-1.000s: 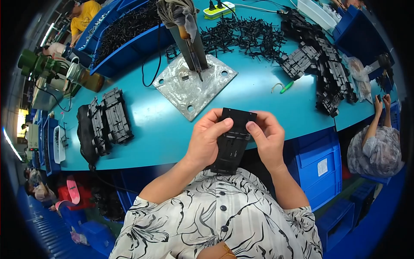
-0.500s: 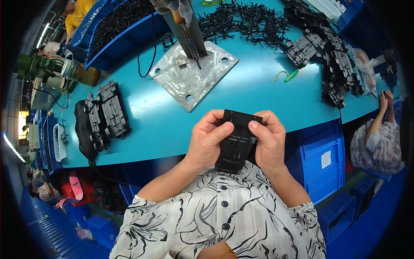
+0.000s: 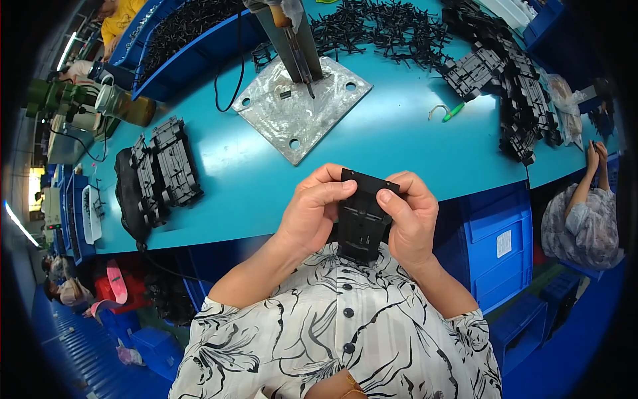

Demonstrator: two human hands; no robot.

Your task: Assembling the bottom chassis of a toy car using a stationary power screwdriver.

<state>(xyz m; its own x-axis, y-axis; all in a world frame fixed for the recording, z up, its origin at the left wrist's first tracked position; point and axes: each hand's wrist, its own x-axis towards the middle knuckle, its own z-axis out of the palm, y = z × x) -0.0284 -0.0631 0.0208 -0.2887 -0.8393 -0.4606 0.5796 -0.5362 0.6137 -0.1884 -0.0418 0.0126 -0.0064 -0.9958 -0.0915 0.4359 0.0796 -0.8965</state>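
A flat black plastic part [image 3: 363, 223], longer than wide, is held between my two hands just in front of the table's near edge. My left hand [image 3: 312, 209] pinches its upper left corner, thumb on the face. On the opposite corner my right hand [image 3: 413, 216] grips with the thumb on top and the fingers curled behind. Small holes show along its top edge, and raised detail lies lower on its face. Beyond the hands stands a metal base plate [image 3: 292, 139] with a post, and a pointed screwdriver-like tool [image 3: 302, 66] hangs down over it.
Stacked black plastic assemblies [image 3: 174, 163] lie at the left of the teal table [image 3: 399, 146], more [image 3: 525, 106] at the right. Small black parts [image 3: 385, 33] are heaped at the back, beside a blue bin [image 3: 189, 63]. A green-handled tool [image 3: 453, 112] lies right; another person [image 3: 585, 219] sits there.
The left hand has shifted slightly left and its thumb has moved toward the part's corner. The black part has tilted a little, its right corner lower. Both hands still hold it.
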